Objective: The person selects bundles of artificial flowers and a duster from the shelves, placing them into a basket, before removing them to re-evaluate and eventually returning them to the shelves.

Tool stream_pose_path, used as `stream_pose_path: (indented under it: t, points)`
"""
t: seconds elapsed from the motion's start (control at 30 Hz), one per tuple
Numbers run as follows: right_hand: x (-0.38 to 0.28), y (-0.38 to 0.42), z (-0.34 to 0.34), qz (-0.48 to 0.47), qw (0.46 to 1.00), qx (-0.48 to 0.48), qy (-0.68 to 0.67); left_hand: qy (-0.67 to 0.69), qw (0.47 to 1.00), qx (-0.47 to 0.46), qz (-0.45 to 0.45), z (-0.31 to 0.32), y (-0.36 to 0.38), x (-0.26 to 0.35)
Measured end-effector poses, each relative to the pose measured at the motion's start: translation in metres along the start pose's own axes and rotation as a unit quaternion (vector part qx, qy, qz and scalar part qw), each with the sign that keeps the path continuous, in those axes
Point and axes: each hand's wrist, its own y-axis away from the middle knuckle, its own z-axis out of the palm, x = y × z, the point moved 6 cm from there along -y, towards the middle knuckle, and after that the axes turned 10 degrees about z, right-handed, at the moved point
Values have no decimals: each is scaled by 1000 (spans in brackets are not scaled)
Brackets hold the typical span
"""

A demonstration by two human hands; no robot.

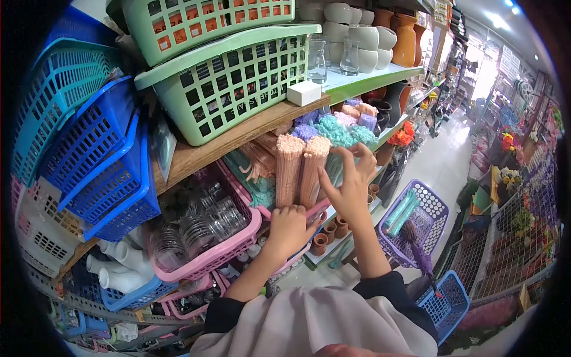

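Two upright bundles of peach fuzzy stems, one on the left (289, 169) and one on the right (314, 166), stand in a pink basket on the shelf. My left hand (289, 229) is at the base of the bundles, over the basket's front edge, its fingers bent and their tips partly hidden. My right hand (351, 181) is raised just right of the bundles, thumb and fingers apart, by the teal bundles (338, 131). Nothing shows in its grasp. Purple bundles (305, 132) stand behind the peach ones.
A pink basket of clear plastic items (205, 229) is at left, below green baskets (232, 83) on a wooden shelf (238, 138). Blue baskets (110, 160) hang far left. A purple basket (416, 220) with teal bundles is at right, above a blue basket (446, 306).
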Motion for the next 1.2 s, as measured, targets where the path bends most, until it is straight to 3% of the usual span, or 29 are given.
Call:
stream_pose_path:
  t: [0.1,0.2,0.23,0.3,0.33,0.43,0.7,0.9,0.93,1.0,1.2]
  points:
    - [4,9,-15,-11,999,-7,-42,-8,999,2,-38,-12,9,9]
    - [18,25,-26,-22,996,-15,-88,22,980,187,-65,-36,15,27]
    - [23,31,-30,-21,995,-15,-92,30,982,181,-54,-29,14,33]
    - [36,41,-39,-7,996,-6,-89,161,946,282,-3,-21,19,46]
    - [46,45,-43,9,997,-7,-83,203,936,286,39,-12,20,56]
    - [84,64,-53,75,995,0,-62,308,926,185,114,36,14,82]
    - [229,165,-94,276,958,19,70,406,908,-34,97,166,7,100]
    - [360,256,-135,478,826,-27,297,410,898,-113,116,211,-30,112]
    - [378,267,-139,483,822,-24,300,419,890,-127,124,215,-41,118]
    - [405,284,-145,495,763,-62,411,433,879,-146,137,228,-59,129]
    - [455,295,-148,515,702,-153,467,456,858,-212,107,284,-122,170]
